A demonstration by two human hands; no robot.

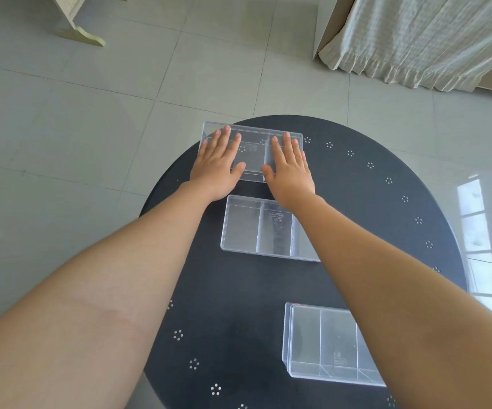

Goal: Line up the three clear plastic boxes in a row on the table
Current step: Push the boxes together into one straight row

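Black and round, the table (342,202) carries small white dot clusters and stands on pale grey floor tiles (91,113), a cream curtain (416,39) beyond. Three clear plastic boxes have dividers inside. The far box (253,149) lies long-side across at the far edge; left hand (216,166) and right hand (290,172) rest flat on it, fingers spread. The middle box (256,228) sits just behind, the near box (321,343) offset rightward

Box markings (277,221) too blurred to read
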